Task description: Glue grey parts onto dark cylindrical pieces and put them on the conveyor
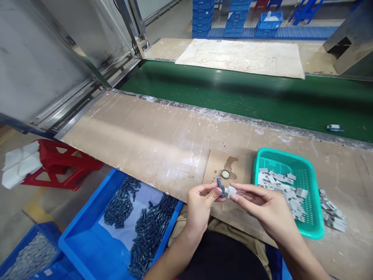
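Observation:
Near the table's front edge, my left hand (203, 202) pinches a small dark blue-grey part (220, 188). My right hand (260, 202) holds a small white block (231, 191) between thumb and fingertips. The two pieces meet or nearly meet end to end; whether they are joined is too small to tell. Just beyond them a small round metal-rimmed piece (225, 174) lies beside a wet brown stain. A green basket (316, 194) with many white blocks stands right of my right hand. More grey-white blocks (332, 212) lie on the table beyond its right side.
Below the table's edge, a blue bin (84, 233) holds piles of dark parts. A red stool (58, 167) stands at left, near another bin of grey pieces (35, 252). A green conveyor (233, 93) crosses behind the table, carrying one small assembled-looking piece (334, 128) at right.

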Motion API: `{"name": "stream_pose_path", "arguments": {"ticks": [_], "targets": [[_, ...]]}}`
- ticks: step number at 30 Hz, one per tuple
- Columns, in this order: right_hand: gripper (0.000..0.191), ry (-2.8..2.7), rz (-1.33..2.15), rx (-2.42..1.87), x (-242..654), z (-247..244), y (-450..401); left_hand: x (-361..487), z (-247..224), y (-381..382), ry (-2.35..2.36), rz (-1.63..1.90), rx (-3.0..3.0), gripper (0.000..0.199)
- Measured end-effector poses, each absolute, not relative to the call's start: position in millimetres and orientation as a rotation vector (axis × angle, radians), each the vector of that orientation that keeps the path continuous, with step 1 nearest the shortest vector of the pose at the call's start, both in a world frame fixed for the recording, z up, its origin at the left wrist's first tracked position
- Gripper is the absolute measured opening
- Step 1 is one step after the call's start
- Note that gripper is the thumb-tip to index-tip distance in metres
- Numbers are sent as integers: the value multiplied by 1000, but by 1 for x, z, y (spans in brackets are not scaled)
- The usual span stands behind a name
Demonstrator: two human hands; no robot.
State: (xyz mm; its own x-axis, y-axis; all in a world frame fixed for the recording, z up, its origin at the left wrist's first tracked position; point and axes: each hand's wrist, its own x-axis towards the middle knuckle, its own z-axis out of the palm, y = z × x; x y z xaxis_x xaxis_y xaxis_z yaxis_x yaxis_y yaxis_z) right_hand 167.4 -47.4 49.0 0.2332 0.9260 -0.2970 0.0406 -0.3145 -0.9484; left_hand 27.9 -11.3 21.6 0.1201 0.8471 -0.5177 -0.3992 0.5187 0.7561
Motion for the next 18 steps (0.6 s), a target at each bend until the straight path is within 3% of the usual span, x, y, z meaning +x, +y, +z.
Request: {"name": "stream_pose_path", "arguments": {"ticks": [8,11,14,18], "targets": [[40,-1042,1235,-1599,165,45,-45,24,28,-7,1154,885,870,18],[43,-1070,1206,-1625,177,37,-32,27,20,-3,1110,868,977,25],[38,-1075,890,-1816,219,29,1,19,12,0,1166,946,1129,39],[29,-816,398,-2082,315,24,51,-36,-6,6,1676,1310,1160,39]]}}
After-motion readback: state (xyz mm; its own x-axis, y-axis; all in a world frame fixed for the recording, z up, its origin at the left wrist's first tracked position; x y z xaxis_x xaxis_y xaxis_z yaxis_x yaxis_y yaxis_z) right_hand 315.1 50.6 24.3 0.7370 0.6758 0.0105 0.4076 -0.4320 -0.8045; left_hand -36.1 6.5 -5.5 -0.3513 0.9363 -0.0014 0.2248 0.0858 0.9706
